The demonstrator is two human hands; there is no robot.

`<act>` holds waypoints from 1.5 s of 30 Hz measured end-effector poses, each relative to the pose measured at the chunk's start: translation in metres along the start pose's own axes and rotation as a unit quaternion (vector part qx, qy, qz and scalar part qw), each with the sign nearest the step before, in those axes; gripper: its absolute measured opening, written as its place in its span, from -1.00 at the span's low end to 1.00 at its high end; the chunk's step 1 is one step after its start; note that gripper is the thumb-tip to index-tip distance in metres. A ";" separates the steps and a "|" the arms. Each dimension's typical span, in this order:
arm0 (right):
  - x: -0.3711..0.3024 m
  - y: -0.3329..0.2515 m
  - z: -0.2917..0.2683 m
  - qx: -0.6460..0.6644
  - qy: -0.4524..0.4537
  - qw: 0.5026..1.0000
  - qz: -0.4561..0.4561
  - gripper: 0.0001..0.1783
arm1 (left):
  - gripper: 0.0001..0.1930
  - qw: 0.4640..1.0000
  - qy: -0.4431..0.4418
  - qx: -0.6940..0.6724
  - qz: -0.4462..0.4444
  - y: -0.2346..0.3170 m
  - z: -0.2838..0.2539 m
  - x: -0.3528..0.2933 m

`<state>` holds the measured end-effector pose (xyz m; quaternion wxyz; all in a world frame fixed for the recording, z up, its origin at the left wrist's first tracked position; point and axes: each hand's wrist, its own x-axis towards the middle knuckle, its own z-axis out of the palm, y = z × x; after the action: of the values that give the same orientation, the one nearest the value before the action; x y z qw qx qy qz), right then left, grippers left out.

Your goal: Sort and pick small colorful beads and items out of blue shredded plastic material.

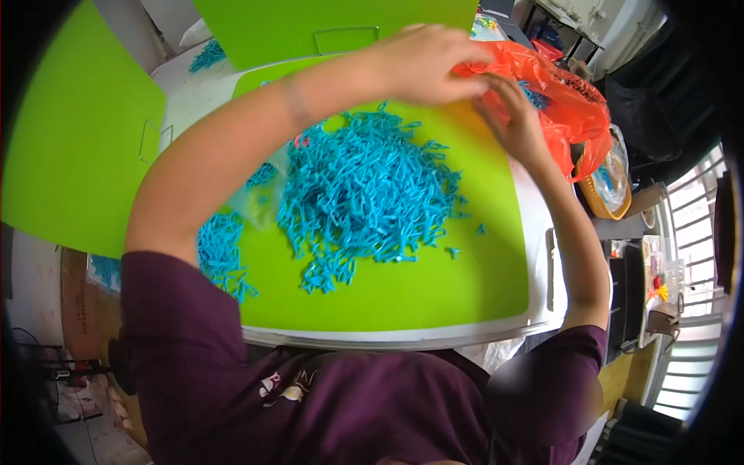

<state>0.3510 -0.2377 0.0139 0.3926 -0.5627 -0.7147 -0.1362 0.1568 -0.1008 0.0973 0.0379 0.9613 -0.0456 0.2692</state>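
Note:
At the back right, both my hands are at the mouth of a red plastic bag (pixel 573 101) with blue pieces showing inside. My left hand (pixel 434 62), stretched across from the left, has its fingers closed on the bag's near-left edge. My right hand (pixel 515 120) comes up beside it, fingers bent around the same edge, and the fingertips of both hands almost meet. Below them, a large heap of small blue plastic link-like pieces (pixel 372 186) lies on a green board (pixel 418 302). A smaller heap (pixel 221 244) sits to the left, partly behind my left forearm.
Green panels (pixel 77 139) stand at the left and at the back. A clear plastic sheet (pixel 263 194) lies between the heaps. A yellow basket (pixel 608 190) with a clear bag stands beyond the table's right edge. A few loose blue pieces (pixel 453 253) lie right of the heap.

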 end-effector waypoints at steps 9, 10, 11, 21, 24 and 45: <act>-0.061 -0.131 0.053 -0.035 -0.270 0.958 -0.093 -0.15 | -0.01 0.956 -0.174 0.053 -0.229 0.081 0.004 -0.216; -0.058 -0.129 0.058 -0.037 -0.270 0.958 -0.092 -0.15 | 0.01 0.959 -0.161 0.022 -0.233 0.081 0.014 -0.218; -0.055 -0.124 0.063 -0.038 -0.281 0.955 -0.084 -0.14 | 0.02 0.962 -0.146 0.014 -0.231 0.076 0.022 -0.219; -0.021 -0.044 0.090 0.018 -0.239 0.968 -0.073 -0.15 | -0.01 0.961 -0.099 0.035 -0.255 0.011 0.060 -0.181; -0.010 -0.027 0.092 0.027 -0.263 0.964 -0.019 -0.16 | -0.05 0.951 -0.128 0.042 -0.278 -0.013 0.069 -0.165; -0.056 -0.130 0.070 -0.151 -0.312 0.929 -0.128 -0.48 | -0.48 0.938 -0.110 0.008 -0.329 0.101 -0.025 -0.273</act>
<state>0.2077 -0.2752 -0.0396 0.0390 -0.5335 -0.8379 -0.1090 -0.0993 -0.1801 -0.0186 0.1119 0.9464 0.2715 0.1347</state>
